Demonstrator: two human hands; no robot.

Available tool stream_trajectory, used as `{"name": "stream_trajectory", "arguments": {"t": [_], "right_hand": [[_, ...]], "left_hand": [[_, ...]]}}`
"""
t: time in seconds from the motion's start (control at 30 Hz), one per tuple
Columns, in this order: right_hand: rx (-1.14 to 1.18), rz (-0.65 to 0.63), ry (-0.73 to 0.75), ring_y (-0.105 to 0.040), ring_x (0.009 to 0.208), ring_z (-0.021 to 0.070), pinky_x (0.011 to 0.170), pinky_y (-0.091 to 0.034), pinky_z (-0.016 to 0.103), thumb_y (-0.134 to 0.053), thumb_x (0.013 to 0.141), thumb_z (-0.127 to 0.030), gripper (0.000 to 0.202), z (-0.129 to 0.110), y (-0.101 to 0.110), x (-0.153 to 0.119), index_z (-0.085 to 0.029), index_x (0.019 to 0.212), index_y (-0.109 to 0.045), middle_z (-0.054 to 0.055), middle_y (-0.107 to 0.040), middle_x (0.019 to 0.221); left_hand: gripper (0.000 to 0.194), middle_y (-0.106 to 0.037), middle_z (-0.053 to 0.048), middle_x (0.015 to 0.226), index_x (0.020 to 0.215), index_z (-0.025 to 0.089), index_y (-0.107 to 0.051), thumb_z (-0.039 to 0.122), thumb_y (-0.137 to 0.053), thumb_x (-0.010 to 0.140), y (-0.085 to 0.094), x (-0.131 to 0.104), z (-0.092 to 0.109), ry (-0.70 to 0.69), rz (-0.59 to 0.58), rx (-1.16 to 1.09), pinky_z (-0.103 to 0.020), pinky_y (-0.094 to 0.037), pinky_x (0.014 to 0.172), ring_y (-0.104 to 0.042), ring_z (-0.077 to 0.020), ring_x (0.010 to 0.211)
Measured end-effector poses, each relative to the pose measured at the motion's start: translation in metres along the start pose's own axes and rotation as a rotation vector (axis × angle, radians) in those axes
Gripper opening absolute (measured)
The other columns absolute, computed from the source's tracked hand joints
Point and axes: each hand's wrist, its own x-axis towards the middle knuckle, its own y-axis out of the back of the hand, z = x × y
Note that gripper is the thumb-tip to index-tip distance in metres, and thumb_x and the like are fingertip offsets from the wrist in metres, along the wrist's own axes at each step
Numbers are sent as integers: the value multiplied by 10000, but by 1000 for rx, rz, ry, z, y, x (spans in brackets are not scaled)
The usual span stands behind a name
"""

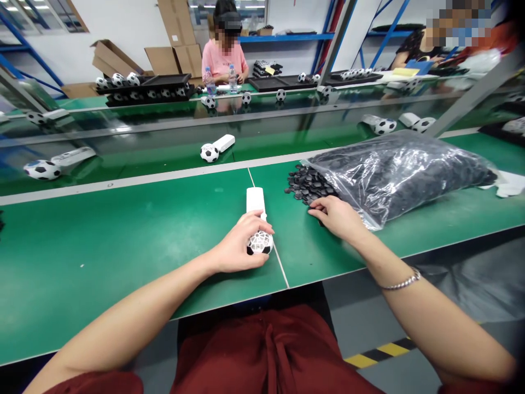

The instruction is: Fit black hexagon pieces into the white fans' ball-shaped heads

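Observation:
My left hand [241,243] is wrapped round the ball end of a white handheld device [255,200], which lies on the green bench with its handle pointing away from me. The ball end [260,242] looks like a football, with an open white lattice on top and black patches at the side. At the near edge of a pile of small flat black pieces [307,183], my right hand [334,216] is pinched, with a dark bit showing under its fingertips. The pile spills from the mouth of a large clear plastic bag [406,169] full of such pieces.
Beyond the bench's pale rail runs a green conveyor [164,150] with similar football devices [209,152] on it. Black trays [150,87] of football parts stand on the far side. A person in pink [225,60] sits there; another person [414,46] is at the right.

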Motion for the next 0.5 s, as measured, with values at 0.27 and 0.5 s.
{"name": "stream_trajectory", "arguments": {"t": [0.27,0.5], "right_hand": [[34,-99,8,-552,630,146,564,-401,257,-621,744,-270,108,3,7,6,-201,764,-540,-4,-598,737],[318,-105,389,-568,734,149,671,-438,265,-534,815,-261,98,-33,9,-19,-201,806,-612,19,-621,810]], "left_hand": [[506,-311,-85,1301,1063,237,-488,262,-711,610,-4,-5,-4,103,52,58,-508,-230,1064,-177,-299,1309],[600,-297,-74,1164,1103,237,-510,315,-756,562,-1,-6,-7,214,120,79,-451,-304,1033,-328,-268,1180]]}}
